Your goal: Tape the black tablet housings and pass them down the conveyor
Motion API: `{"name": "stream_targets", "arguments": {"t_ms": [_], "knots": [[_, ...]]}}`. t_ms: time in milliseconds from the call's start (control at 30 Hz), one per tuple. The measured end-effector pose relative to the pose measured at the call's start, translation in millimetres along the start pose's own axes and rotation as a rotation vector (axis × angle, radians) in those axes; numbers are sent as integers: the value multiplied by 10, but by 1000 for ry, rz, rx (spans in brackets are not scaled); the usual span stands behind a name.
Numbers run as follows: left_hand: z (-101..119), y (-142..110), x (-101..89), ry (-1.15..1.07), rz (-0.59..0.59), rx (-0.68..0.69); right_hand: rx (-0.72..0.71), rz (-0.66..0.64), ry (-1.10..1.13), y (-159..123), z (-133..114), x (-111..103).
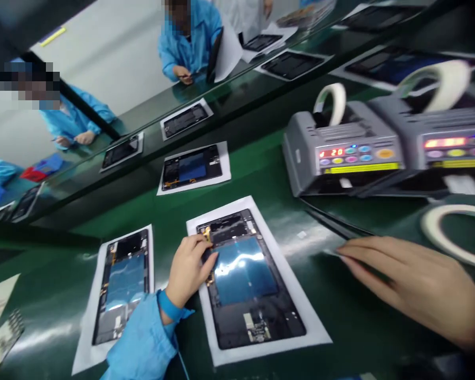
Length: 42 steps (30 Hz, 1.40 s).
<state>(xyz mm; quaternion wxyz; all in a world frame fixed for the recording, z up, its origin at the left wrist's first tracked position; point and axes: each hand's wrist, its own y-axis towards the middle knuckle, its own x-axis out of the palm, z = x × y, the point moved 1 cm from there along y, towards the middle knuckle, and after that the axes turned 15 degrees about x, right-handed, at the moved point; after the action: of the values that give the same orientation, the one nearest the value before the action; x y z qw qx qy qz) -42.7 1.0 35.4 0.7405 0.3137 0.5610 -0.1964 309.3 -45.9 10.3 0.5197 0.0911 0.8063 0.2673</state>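
Observation:
My left hand (188,266), with a blue wristband, rests on the left edge of an opened tablet (261,311), its fingers curled over the rim. That tablet shows a shiny blue battery area (243,269) and orange flex cables, and lies on a white sheet (312,327). In my right hand (415,290) is a pair of dark tweezers (340,224), held between thumb and fingers. Their tips point towards the tape dispenser (348,153), just in front of its base. A small pale piece (301,234) lies on the green mat between tweezers and tablet.
A second opened tablet (127,279) lies at left, another (192,168) behind. At right are a second dispenser (455,142) and a tape roll (435,221). Beyond, more tablets (186,120) line a raised ledge. Co-workers in blue (190,42) sit across. Pale strips (3,338) lie lower left.

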Motion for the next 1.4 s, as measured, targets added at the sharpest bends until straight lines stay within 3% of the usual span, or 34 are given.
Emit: {"name": "stream_targets", "arguments": {"t_ms": [100, 233, 367, 500, 667, 900, 1400], "knots": [[-67, -115, 22, 73, -87, -23, -150, -167, 130, 266, -375, 279], [-115, -122, 106, 81, -117, 2, -183, -390, 241, 732, -979, 674], [-139, -148, 165, 50, -85, 5, -119, -414, 390, 1086, -1330, 1167], [-145, -208, 192, 10, -58, -29, -19, -310, 500, 1110, -1336, 1470], [-161, -209, 211, -2, -53, -85, -84, -225, 330, 1048, -1254, 1472], [-185, -194, 218, -38, -40, -85, -220, -169, 52, 1134, -1368, 1452], [-164, -209, 225, -51, -38, -111, -284, -164, 6, 1130, -1386, 1456]]}}
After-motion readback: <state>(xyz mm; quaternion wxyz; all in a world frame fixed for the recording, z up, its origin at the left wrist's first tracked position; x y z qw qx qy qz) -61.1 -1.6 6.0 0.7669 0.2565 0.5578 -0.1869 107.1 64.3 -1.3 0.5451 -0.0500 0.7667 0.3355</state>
